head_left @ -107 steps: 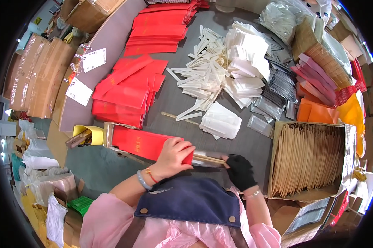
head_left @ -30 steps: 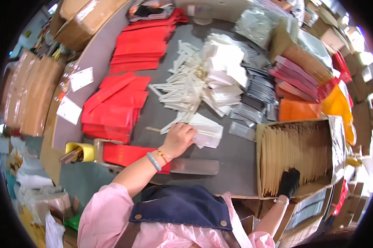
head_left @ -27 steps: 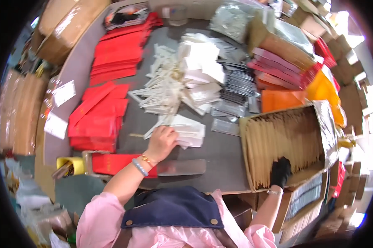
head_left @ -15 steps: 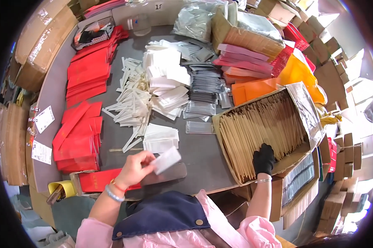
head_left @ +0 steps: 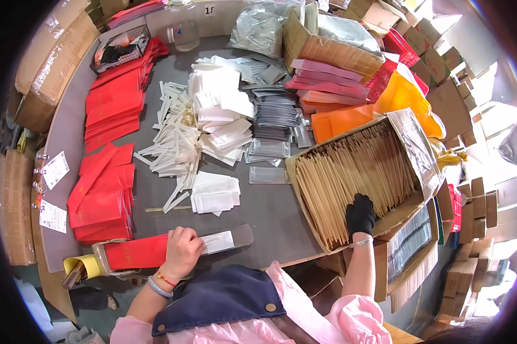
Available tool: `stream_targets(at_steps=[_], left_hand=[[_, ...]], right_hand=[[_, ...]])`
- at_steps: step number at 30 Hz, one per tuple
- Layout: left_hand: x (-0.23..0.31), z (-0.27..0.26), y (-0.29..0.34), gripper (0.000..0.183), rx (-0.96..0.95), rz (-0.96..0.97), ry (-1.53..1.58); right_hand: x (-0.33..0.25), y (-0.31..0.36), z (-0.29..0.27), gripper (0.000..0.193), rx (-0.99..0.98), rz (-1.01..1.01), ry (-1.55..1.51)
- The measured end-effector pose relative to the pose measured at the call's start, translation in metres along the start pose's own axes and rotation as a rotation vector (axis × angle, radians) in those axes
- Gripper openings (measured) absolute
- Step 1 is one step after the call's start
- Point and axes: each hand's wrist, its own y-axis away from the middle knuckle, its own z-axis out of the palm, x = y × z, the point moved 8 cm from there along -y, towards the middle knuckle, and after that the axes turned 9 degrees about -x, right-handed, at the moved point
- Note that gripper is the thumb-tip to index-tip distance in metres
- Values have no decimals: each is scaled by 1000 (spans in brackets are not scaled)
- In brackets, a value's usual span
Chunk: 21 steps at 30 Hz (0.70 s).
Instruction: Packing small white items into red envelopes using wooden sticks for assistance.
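Observation:
My left hand [head_left: 184, 251] has its fingers closed at the left end of a small white packet [head_left: 218, 242]. That packet lies flat over a long clear sleeve [head_left: 242, 235] with a rounded end. Under the hand, a red envelope [head_left: 133, 253] reaches leftward into a small open cardboard box [head_left: 100, 259]. On the right, my right hand [head_left: 360, 218], in a black glove, rests with bent fingers against thin tan pieces [head_left: 334, 200] standing in a row inside a cardboard box [head_left: 321, 245]. Whatever its fingertips grip is hidden.
Red envelopes [head_left: 114, 106] line the left side. White slips [head_left: 218, 86], narrow white packets [head_left: 172, 149] and clear sleeves [head_left: 272, 117] fill the middle. Orange sheets [head_left: 338, 121] and pink sheets [head_left: 327, 80] lie behind the box. A yellow holder [head_left: 82, 269] hangs at the front-left corner.
My left hand has lowered the white packet from the air onto the clear sleeve. My right hand has stayed at the tan pieces. The whole view has shifted slightly.

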Motion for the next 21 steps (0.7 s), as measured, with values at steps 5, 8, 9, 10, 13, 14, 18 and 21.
stream_targets(at_steps=[5,8,9,10,13,14,18,21], left_hand=[[7,3,-3,17,17,21,2],[5,-7,3,18,78,-33,-1],[1,-7,8,18,73,-43,-1],[-3,-9,12,18,85,-63,4],[-10,-16,20,20,110,-121,24],[-12,-19,21,20,128,-134,48],[-17,-23,20,57,-2,-153,62],[-24,-20,33,66,-51,-188,16]], right_hand=[[12,-8,5,24,-173,142,87],[34,3,-19,25,78,229,-98],[24,8,-40,25,130,192,-228],[15,11,-57,25,184,158,-359],[-82,17,-64,11,81,-233,-365],[-114,27,-55,15,77,-465,-428],[-210,68,-6,23,-257,-696,-572],[-246,92,32,26,-400,-881,-456]])
